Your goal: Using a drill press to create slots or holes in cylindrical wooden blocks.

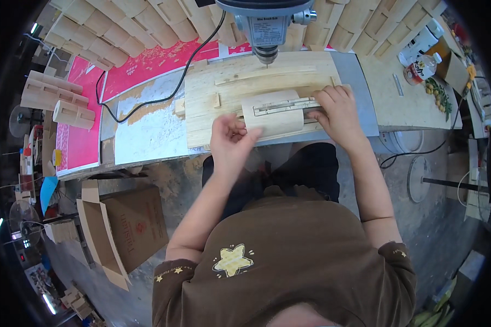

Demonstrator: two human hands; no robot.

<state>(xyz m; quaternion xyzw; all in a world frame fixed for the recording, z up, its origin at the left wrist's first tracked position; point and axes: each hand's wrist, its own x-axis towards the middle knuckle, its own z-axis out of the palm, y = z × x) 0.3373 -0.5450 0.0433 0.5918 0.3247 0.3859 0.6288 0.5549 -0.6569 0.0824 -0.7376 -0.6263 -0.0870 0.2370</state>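
Note:
A pale curved wooden piece (271, 114) lies on a flat wooden board (240, 87) under a drill press head (266, 24). A thin metal strip (283, 106) runs across the top of the piece. My left hand (230, 143) touches the piece's near left corner, fingers loosely curled against it. My right hand (338, 110) rests on the piece's right end and the strip, fingers spread flat and pressing down. The drill bit (266, 59) hangs above the board, beyond the piece.
Stacks of notched wooden parts (120, 27) fill the bench's far side, and more sit at the left (54, 98). A black cable (147, 103) crosses the bench. An open cardboard box (120, 229) stands on the floor at left. A bottle (423, 65) sits at right.

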